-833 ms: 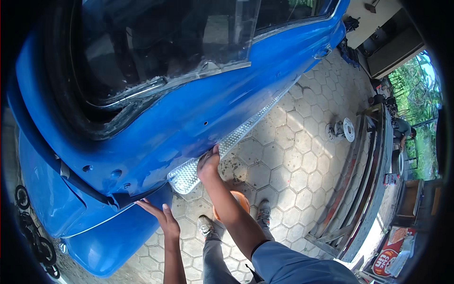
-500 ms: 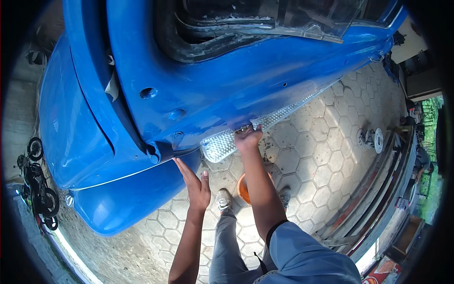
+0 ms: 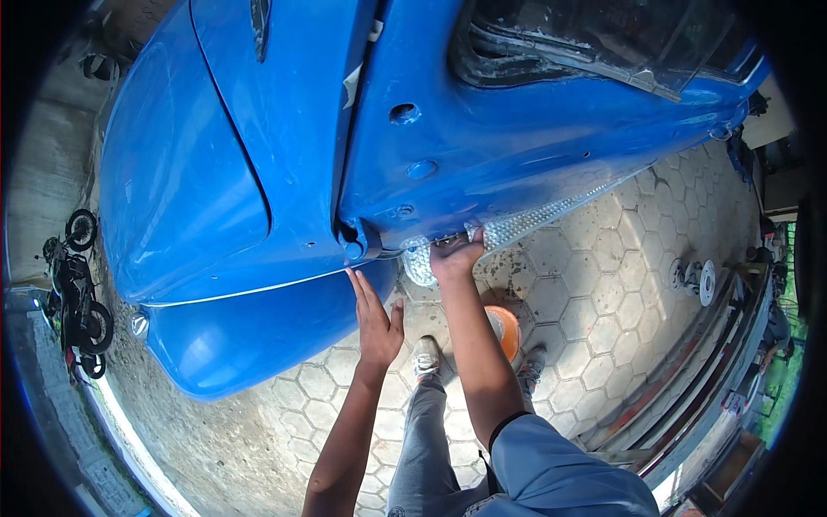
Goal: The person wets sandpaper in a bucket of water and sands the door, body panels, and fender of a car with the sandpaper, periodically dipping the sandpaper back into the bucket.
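The blue door (image 3: 517, 129) of a vehicle, with a dark window (image 3: 586, 43) and small holes, stands beside a blue front body with a rounded fender (image 3: 241, 336). My right hand (image 3: 457, 257) has its fingers curled round the door's lower edge, just above a dimpled silver running board (image 3: 543, 214). My left hand (image 3: 376, 327) is open, fingers extended upward, fingertips at or very near the body's lower edge by the white trim strip (image 3: 207, 296), below the door's front corner. Whether those fingertips press on the metal is hard to tell.
An orange bucket (image 3: 510, 332) is by my shoes on hexagonal paving. To the right lie long boards (image 3: 689, 379) and a round metal wheel part (image 3: 706, 283); beyond them, a person (image 3: 780, 332) is partly visible. A black motorbike (image 3: 73, 293) stands far left.
The view has shifted, so the vehicle sits further right and more of its front shows. My right hand keeps its hold on the lower edge; my left hand stays open at the trim.
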